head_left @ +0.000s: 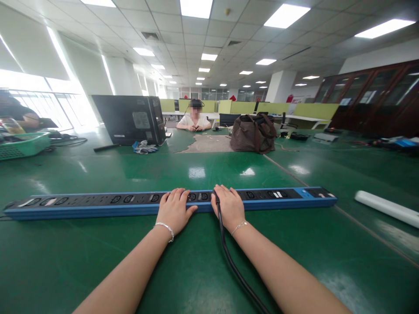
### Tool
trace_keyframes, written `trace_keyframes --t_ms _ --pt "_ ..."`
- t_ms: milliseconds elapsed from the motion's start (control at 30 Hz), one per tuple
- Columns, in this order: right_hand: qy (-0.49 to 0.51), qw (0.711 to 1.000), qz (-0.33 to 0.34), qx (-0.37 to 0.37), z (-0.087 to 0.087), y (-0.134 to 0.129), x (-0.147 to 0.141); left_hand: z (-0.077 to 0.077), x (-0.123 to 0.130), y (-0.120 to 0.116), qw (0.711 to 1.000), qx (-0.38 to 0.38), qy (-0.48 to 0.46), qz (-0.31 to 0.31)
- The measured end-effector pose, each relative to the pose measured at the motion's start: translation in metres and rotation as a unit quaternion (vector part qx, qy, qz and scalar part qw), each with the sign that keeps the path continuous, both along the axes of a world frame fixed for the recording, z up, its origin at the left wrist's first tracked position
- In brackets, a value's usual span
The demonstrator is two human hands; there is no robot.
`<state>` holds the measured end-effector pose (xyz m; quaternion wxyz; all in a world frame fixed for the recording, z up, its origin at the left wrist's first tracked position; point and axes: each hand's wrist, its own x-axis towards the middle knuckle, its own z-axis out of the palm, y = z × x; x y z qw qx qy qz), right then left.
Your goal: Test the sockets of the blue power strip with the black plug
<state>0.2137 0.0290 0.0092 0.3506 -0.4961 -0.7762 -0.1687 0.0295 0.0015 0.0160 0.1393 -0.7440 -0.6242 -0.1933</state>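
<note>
A long blue and black power strip (98,200) lies crosswise on the green table, with several sockets along its top. My left hand (174,211) rests flat across the strip near its middle, fingers spread over the far edge and the thumb along the near side. Just to the right, my right hand (229,207) grips the plug end of a black power cord (225,248) at the strip's top. Most of the plug is hidden under the fingers, so I cannot tell how far it sits in a socket. The cord runs down toward me between my forearms.
Right of the strip lies a white bar (386,207). Farther back stand a black computer case (131,120), gloves (144,147), a brown bag (250,134) and a green basket (24,146). A person (195,117) sits across the table; another (19,111) is at far left.
</note>
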Motion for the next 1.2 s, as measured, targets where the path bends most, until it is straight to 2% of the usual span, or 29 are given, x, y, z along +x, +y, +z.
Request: trace_keyframes --t_ms 133,300,667,1000,1200 --pt "-0.023 1.000 0.019 -0.009 0.004 0.000 0.002 0.000 0.000 0.000 1.000 -0.001 -0.002 -0.003" --pt "0.010 0.999 -0.010 -0.050 0.007 0.000 -0.002 -0.001 -0.001 0.000 1.000 -0.003 -0.004 -0.005" --pt "0.036 0.996 0.028 -0.078 -0.003 -0.006 0.005 -0.003 -0.001 0.000 1.000 0.005 0.003 -0.007" --pt "0.040 0.996 0.065 -0.036 -0.002 0.003 0.012 -0.002 -0.001 0.000 1.000 -0.003 0.001 -0.004" --pt "0.024 0.997 0.062 -0.034 -0.004 0.004 0.010 -0.001 -0.004 0.002 1.000 -0.011 -0.007 -0.001"
